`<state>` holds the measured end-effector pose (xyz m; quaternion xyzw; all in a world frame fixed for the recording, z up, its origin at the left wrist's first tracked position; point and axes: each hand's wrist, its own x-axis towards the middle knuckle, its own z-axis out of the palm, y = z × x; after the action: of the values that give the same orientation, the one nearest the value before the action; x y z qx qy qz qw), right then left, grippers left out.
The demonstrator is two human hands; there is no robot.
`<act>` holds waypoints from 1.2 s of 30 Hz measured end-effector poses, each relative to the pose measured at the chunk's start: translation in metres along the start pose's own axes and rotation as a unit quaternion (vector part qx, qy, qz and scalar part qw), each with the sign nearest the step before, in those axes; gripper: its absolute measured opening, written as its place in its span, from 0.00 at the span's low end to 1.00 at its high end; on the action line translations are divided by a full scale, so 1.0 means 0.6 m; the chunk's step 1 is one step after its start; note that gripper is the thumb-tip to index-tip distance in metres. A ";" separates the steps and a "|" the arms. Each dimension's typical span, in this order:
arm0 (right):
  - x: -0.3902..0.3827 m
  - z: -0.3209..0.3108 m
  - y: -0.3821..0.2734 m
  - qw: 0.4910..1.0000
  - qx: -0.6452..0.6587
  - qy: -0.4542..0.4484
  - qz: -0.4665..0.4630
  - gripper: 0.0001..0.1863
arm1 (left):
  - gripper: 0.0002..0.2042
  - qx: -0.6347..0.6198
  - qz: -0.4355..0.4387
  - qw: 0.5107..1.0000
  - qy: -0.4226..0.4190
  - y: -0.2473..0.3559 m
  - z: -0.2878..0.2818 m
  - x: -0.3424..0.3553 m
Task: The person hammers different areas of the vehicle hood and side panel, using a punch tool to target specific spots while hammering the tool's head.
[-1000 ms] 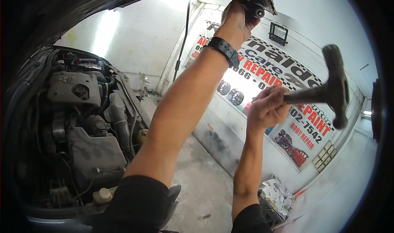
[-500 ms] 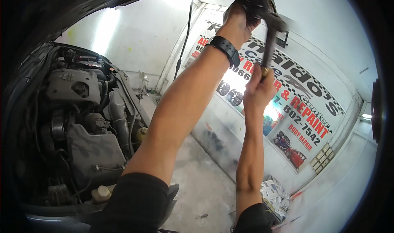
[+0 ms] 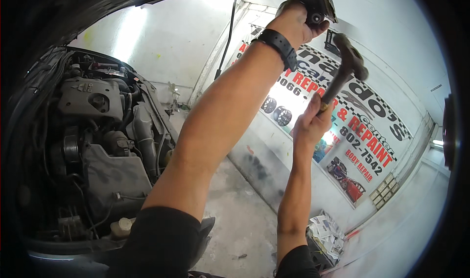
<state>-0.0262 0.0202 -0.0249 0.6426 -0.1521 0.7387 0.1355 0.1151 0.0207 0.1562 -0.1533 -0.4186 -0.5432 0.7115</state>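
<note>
Overhead, the dark raised car hood [image 3: 98, 11] spans the top of the view, and its right end is close to my hands. My left hand [image 3: 295, 21], with a black watch on the wrist, is closed around a dark metal piece with a round end [image 3: 316, 18], held up at the hood's edge. Part of that piece is hidden behind the fingers. Lower and to the right, my right hand [image 3: 313, 123] grips a hammer [image 3: 337, 84] by its handle. The hammer's head is tilted up, apart from the hood and from my left hand.
On the left lies the open engine bay with a grey engine cover [image 3: 90, 99]. A large printed banner [image 3: 362, 126] hangs on the wall ahead. Newspapers [image 3: 327, 234] are piled at lower right. A small tool [image 3: 240, 256] lies on the concrete floor. A dark cable [image 3: 229, 33] hangs down.
The hammer has swung down and right, away from the hood's edge, with my right hand lower. My left hand appears slightly farther right, still holding the dark piece.
</note>
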 end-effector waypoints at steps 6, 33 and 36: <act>-0.033 -0.035 0.021 0.999 -0.002 0.031 0.018 0.15 | 0.14 -0.084 -0.037 0.992 0.082 0.006 0.022 -0.009; -0.093 -0.099 0.073 0.994 0.033 0.062 0.085 0.18 | 0.09 0.339 0.062 0.938 0.035 -0.071 -0.117 -0.051; -0.111 -0.106 0.078 0.997 -0.011 0.037 0.063 0.18 | 0.12 0.738 0.225 0.620 0.145 -0.114 -0.248 -0.030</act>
<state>-0.0932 0.0023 -0.1012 0.6020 -0.1953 0.7675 0.1016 0.1160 -0.0928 0.0366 0.4143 -0.5230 0.1096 0.7368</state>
